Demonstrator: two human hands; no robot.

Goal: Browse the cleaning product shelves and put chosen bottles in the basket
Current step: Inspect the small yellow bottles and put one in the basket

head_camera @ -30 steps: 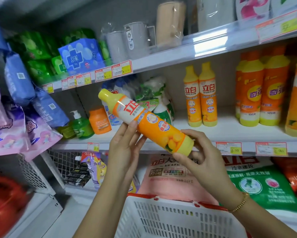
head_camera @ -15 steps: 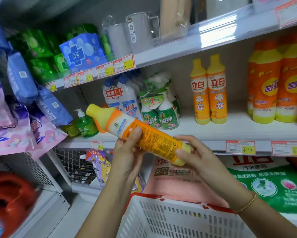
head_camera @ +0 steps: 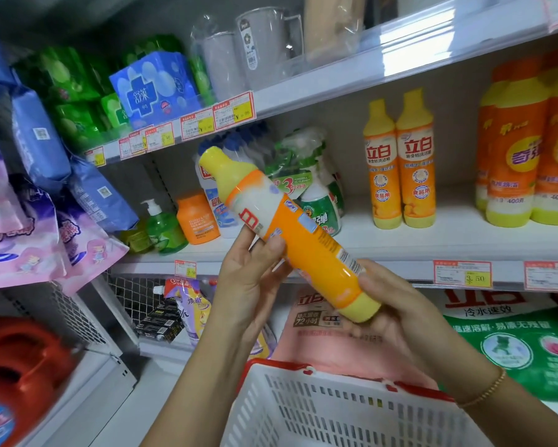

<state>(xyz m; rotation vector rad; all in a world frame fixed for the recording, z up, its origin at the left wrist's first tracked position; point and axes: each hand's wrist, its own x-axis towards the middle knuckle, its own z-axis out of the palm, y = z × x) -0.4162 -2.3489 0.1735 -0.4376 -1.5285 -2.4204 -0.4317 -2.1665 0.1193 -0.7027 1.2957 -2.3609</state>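
I hold an orange and yellow dish-soap bottle [head_camera: 303, 240] tilted in front of the middle shelf, cap up to the left. My left hand [head_camera: 248, 279] grips its middle with fingers and thumb curled round the label. My right hand [head_camera: 397, 314] cups and grips the yellow base. A white basket with a red rim [head_camera: 332, 411] sits directly below both hands. Two matching bottles [head_camera: 400, 162] stand upright on the shelf to the right.
Larger orange bottles [head_camera: 522, 150] stand at the far right. Green spray bottles [head_camera: 316, 201], a green pump bottle [head_camera: 161, 227] and a small orange jar [head_camera: 197, 217] sit behind the held bottle. Pink and green detergent bags [head_camera: 513, 337] fill the lower shelf. Soft packs [head_camera: 29, 221] hang at left.
The bottle has been rotated in my hands, its label side turning, and lifted slightly with the cap tipping more upward. Both hands kept their hold.
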